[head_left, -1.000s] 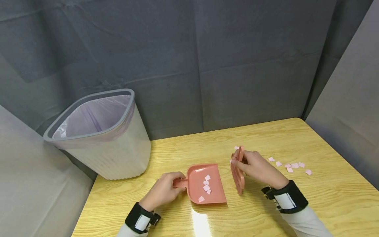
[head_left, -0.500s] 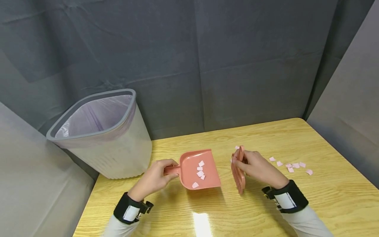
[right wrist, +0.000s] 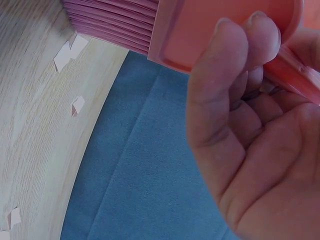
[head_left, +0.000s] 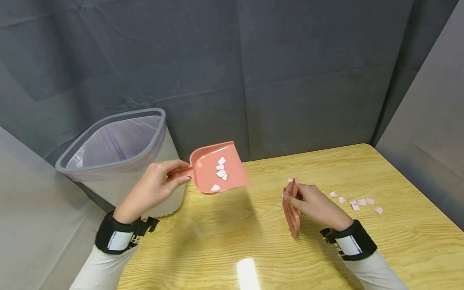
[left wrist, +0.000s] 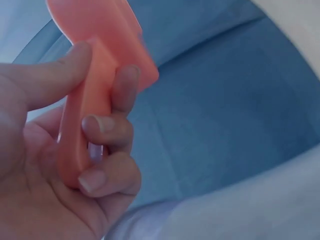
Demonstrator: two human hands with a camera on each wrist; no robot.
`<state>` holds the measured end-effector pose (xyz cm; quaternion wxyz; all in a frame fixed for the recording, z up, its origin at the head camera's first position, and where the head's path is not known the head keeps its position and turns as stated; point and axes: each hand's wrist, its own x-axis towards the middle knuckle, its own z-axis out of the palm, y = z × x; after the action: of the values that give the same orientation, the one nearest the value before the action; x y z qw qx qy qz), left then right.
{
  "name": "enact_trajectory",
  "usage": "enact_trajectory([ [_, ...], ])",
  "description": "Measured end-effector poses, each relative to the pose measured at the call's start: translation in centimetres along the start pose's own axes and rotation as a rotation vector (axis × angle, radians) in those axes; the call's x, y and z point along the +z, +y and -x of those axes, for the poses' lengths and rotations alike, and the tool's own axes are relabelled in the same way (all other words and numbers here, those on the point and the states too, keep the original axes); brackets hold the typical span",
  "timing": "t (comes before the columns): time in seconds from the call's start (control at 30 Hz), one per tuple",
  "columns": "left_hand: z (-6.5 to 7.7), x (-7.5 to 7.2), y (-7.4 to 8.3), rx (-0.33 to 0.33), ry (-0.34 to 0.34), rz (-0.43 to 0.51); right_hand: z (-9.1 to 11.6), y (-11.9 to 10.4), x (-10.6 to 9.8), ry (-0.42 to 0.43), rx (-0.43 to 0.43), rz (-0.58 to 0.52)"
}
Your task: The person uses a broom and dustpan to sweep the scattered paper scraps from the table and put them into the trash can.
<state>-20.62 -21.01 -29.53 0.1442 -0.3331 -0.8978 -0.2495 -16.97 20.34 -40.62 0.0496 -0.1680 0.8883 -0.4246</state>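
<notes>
My left hand (head_left: 154,185) grips the handle of a pink dustpan (head_left: 235,171), raised above the table beside the bin. Several small paper scraps (head_left: 221,173) lie in the pan. In the left wrist view, the fingers curl round the dustpan handle (left wrist: 82,120). On the right, my right hand (head_left: 319,205) holds a pink hand brush (head_left: 293,213) over the table. The right wrist view shows its bristles (right wrist: 115,20) close to the tabletop and fingers bent round the brush body. A few paper scraps (head_left: 289,180) peek out behind the brush.
A white bin (head_left: 145,193) with a grey rim and a clear liner stands at the left. More paper scraps (head_left: 361,202) lie on the wooden table (head_left: 203,249) to the right of the brush. A grey cloth (head_left: 308,80) hangs behind the table.
My left hand has lifted the dustpan off the table and carried it up and left towards the bin, with the scraps still in it. The right hand and brush stay in place.
</notes>
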Motion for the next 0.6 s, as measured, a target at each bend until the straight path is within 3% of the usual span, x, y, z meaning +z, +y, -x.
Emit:
enact_trajectory([
  [0.27,-0.8,-5.8,0.8,-0.009,0.106,-0.08,0.1,0.1,-0.1,-0.001,-0.005,-0.002],
  [0.43,-0.5,-8.8,0.6,-0.105,0.172,-0.151,0.1,0.1,-0.1,0.002,-0.023,-0.001],
  [0.6,0.3,-10.9,0.3,-0.219,0.212,-0.19,0.3,0.0,0.0,-0.004,-0.035,-0.01],
])
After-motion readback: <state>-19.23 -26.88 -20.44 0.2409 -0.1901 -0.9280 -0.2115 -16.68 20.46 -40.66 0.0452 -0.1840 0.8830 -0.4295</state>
